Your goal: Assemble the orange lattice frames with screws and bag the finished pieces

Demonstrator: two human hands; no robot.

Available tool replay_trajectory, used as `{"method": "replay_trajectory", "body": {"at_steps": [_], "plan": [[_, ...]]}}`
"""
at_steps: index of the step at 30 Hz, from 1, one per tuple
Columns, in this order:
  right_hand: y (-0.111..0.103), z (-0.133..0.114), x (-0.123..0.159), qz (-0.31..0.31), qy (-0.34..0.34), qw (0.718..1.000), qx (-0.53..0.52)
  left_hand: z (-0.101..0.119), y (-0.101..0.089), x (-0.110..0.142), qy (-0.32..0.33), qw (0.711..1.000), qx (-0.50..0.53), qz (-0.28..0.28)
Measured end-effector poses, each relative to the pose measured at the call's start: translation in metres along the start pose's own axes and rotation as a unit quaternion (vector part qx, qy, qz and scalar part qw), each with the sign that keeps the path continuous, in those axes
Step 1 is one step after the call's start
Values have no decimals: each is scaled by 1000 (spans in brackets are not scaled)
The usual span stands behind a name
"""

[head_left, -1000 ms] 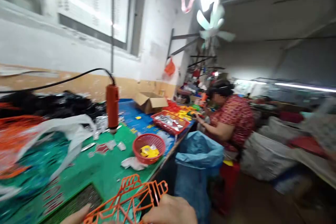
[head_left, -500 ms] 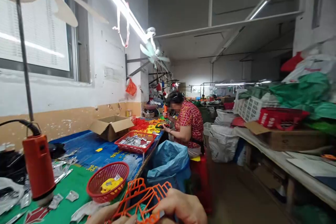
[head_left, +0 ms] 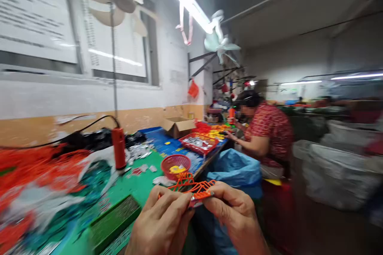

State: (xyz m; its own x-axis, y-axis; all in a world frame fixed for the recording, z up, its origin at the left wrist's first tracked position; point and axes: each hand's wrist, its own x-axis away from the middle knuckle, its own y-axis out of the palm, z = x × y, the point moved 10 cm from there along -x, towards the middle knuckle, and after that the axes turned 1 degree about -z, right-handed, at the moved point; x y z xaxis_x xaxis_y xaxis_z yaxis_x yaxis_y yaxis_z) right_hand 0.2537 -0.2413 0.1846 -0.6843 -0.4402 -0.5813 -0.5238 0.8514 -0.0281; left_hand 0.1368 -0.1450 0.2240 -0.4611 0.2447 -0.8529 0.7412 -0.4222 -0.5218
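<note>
Both my hands hold an orange plastic lattice piece in front of me, over the near edge of the green-topped bench. My left hand pinches its near left side with closed fingers. My right hand pinches its right end between thumb and fingers. The piece lies nearly flat and edge-on to me. Just beyond it sits a round red basket with yellow bits inside.
An orange hanging power tool dangles over the bench. Piles of orange parts and bags lie at left. A red tray and cardboard box sit further along. A seated co-worker works beside a blue bag.
My view swung right and back left. My hands rose into full view and the orange piece turned from upright to nearly flat.
</note>
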Motion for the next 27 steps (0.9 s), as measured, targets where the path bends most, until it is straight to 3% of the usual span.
{"method": "replay_trajectory", "body": {"at_steps": [4, 8, 12, 15, 18, 23, 27], "plan": [[58, 80, -2, -97, 152, 981, -71, -44, 2, 50, -182, 982, 2, -43], [109, 137, 9, -167, 228, 954, -100, -79, 1, 101, -351, 933, -16, -78], [149, 164, 17, -218, 260, 933, -123, -100, -2, 139, -461, 881, -14, -107], [170, 167, 15, -252, 237, 930, -125, -111, -9, 160, -509, 856, -18, -95], [179, 158, 9, -274, 128, 949, -94, -115, -15, 170, -500, 864, -11, -59], [172, 135, 10, -260, -119, 958, -15, -103, -25, 160, -348, 937, -37, -10], [167, 133, 14, -242, -202, 949, 18, -99, -24, 158, -285, 954, -87, -35]]}}
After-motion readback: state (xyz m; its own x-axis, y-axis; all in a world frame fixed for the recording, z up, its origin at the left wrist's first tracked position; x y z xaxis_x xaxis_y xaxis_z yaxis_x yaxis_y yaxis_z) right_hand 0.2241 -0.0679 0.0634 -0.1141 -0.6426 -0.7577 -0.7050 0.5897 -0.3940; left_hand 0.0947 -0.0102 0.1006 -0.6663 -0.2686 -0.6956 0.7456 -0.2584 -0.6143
